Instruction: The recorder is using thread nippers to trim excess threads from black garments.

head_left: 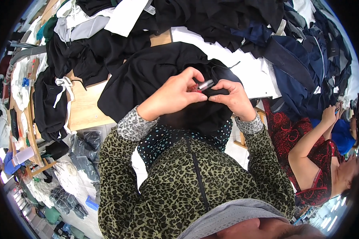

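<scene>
My left hand (175, 95) grips a small tool with a red handle and silver tip (201, 85), held over a black garment (147, 75). My right hand (231, 97) pinches a fold of that black garment right beside the tool's tip. The two hands nearly touch. The garment drapes from the wooden table (85, 107) down toward my lap. What the tool's tip touches is hidden by my fingers.
Piles of black and navy clothes (235, 20) cover the far table, with grey and white pieces (87, 22) at the upper left. A person in a red patterned dress (307, 147) works at my right. Bagged items and bundles (73, 175) lie on the floor at left.
</scene>
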Tool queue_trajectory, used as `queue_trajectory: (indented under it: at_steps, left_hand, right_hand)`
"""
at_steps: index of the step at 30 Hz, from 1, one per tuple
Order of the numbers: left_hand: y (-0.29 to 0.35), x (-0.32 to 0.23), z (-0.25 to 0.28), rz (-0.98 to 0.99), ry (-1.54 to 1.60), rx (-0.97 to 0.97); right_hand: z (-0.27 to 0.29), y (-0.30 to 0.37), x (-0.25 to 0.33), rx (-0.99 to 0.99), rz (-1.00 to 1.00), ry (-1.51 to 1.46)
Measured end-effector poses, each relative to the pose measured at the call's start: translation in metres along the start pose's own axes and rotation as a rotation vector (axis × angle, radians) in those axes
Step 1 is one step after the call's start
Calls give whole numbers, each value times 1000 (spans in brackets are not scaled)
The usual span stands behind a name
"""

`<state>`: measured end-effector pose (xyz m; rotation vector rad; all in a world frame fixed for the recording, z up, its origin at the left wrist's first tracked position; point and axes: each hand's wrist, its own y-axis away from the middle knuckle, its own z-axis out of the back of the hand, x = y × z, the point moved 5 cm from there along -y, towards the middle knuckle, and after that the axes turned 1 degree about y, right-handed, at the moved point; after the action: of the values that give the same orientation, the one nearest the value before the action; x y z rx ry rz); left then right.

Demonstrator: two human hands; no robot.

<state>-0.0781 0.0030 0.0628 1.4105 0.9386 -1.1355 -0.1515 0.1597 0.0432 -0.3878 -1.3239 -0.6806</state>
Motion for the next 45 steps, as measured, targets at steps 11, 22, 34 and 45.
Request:
queue_trajectory:
  at_steps: [11,22,34,45]
  left_hand:
    - [5,10,-19,-251,-138,-281]
    - [0,30,-19,-62,384,-137]
    - [1,33,-21,-19,482,-85]
    - [1,30,-22,-27,381,-75]
  right_hand:
    - [4,10,11,-80,60,57]
    - [0,14,2,-87,-34,-256]
    - [2,14,3,-47,-4,48]
    - [-2,16,1,-88,26,-70]
